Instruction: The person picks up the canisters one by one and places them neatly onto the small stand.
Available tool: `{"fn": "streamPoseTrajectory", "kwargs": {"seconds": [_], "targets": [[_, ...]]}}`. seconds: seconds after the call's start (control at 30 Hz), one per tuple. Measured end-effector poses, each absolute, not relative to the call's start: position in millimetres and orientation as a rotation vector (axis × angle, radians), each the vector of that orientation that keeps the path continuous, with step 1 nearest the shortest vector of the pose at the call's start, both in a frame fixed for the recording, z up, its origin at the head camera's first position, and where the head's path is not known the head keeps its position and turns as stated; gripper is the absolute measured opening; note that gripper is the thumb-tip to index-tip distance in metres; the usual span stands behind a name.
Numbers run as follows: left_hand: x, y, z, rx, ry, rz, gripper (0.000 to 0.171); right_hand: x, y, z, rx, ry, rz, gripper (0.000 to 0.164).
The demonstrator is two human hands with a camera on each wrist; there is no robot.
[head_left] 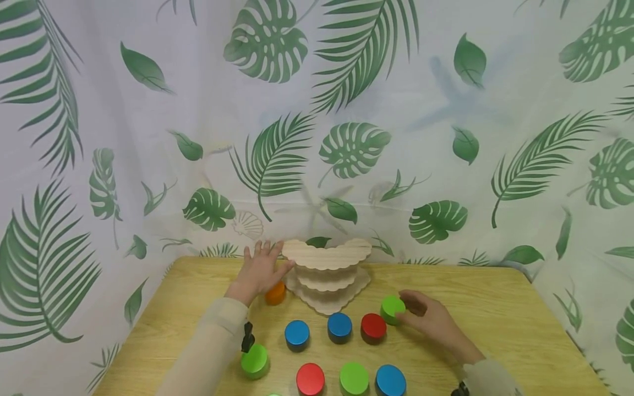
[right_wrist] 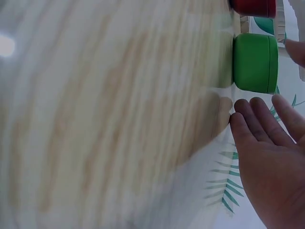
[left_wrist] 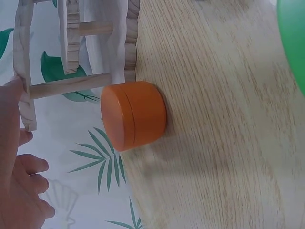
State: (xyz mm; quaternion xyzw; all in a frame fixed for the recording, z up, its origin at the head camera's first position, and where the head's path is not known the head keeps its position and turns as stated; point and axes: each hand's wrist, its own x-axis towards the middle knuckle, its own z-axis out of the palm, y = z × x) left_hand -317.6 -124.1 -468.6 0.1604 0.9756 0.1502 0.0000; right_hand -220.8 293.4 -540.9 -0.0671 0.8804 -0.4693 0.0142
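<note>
A pale wooden tiered stand with scalloped edges [head_left: 327,256] stands at the back of the table. My left hand [head_left: 258,270] is at its left end, thumb in front of the top board and index finger behind, pinching it; the other fingers are spread. Below that hand an orange round lidded jar [left_wrist: 136,114] sits beside the stand, untouched. My right hand [head_left: 436,324] is around a green round jar [head_left: 392,309] at the right, thumb on one side and fingers on the other. In the right wrist view a gap shows between the fingers and this jar [right_wrist: 255,63].
Near the right hand stand a red jar [head_left: 373,328] and a blue jar [head_left: 339,328]. Another blue jar [head_left: 297,335] and a green jar [head_left: 255,361] are to the left. Nearer stand a red [head_left: 310,379], a green [head_left: 354,378] and a blue jar [head_left: 390,379]. A leaf-print curtain [head_left: 346,148] hangs behind.
</note>
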Motion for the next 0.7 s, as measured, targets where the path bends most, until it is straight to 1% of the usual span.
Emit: {"fn": "streamPoseTrajectory", "kwargs": {"seconds": [0.3,0.7], "targets": [[-321.1,-125.4,-475.2,0.484,3.061,0.502,0.08,-222.9,296.4,-547.9,-0.289,2.755,-1.417,0.067],[-321.6,-126.8,-475.0,0.495,3.064,0.512,0.08,-222.0,289.3,-549.2,-0.217,2.719,-1.451,0.066]]}}
